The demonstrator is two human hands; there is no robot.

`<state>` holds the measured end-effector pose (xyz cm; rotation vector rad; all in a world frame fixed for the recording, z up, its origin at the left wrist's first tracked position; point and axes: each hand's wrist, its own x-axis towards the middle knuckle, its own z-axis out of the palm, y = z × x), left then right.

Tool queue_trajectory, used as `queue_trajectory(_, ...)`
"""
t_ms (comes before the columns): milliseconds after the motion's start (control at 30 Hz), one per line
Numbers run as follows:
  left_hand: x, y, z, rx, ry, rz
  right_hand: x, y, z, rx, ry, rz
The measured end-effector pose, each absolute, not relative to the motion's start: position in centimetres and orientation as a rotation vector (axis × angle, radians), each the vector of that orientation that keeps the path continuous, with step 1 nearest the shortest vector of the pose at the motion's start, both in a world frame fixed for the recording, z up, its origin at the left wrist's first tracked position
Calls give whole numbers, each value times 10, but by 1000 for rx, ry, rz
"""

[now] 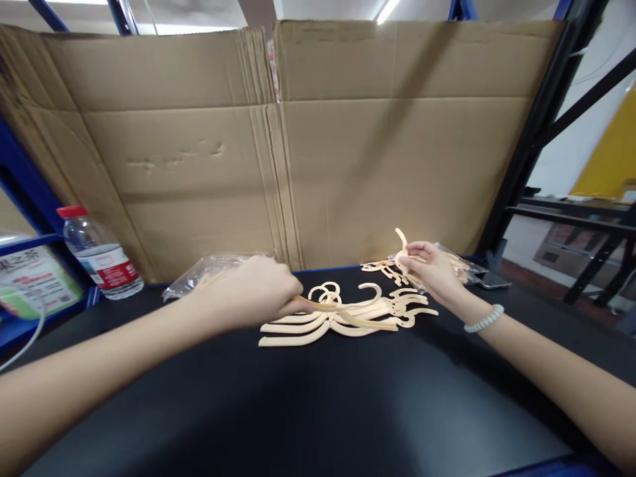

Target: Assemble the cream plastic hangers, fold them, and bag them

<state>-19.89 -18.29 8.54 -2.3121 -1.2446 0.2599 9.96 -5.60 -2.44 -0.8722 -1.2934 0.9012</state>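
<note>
My left hand [265,291] is closed around the end of a slim cream-coloured plastic hanger piece [368,322], which reaches to the right above a pile of hangers. Between the fingertips of my right hand [432,271] is a small cream hanger hook [401,242], its curved end pointing up. Below and between both hands lie several cream plastic hangers [293,340], arms and hooks overlapping on the black tabletop [318,411]. More cream hanger parts [382,266] lie just left of my right hand.
A clear plastic bag [186,281] lies behind my left hand, and a phone [491,281] rests right of my right hand. A red-capped water bottle [106,258] stands at the left. Tall cardboard [397,152] walls off the back, beside a dark metal frame [531,146].
</note>
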Motion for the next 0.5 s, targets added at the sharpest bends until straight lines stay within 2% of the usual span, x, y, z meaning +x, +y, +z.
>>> queue_trajectory(300,-239,-210,-3,-2435,-1507,-542,89,-75,-16,-762,-1312,1333)
queue_trajectory(500,-249,-211,-37,-2374,-1470,-773,70,-100,-14,-681,-1418,1539)
